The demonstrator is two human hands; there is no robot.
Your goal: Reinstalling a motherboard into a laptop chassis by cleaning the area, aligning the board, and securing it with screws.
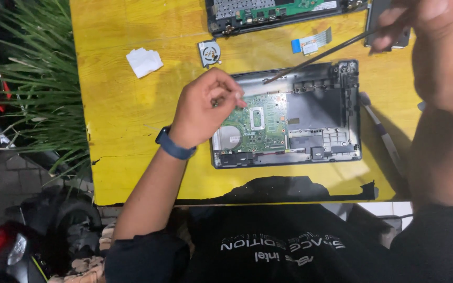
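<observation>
On the yellow wooden surface (127, 110) lies the opened black laptop base (310, 120), its green circuit board (258, 123) steadied by the left hand (205, 107), grip pinched together, while the right hand (425, 26) pinches a thin dark rod (315, 56) angled into it.

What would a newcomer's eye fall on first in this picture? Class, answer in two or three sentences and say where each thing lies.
The bright yellow table fills the view, with an opened laptop base at its middle, its green circuit board bare. The left hand rests on the board's left edge, while the right hand, top right, holds a thin rod slanting down to the base's rim.
</observation>
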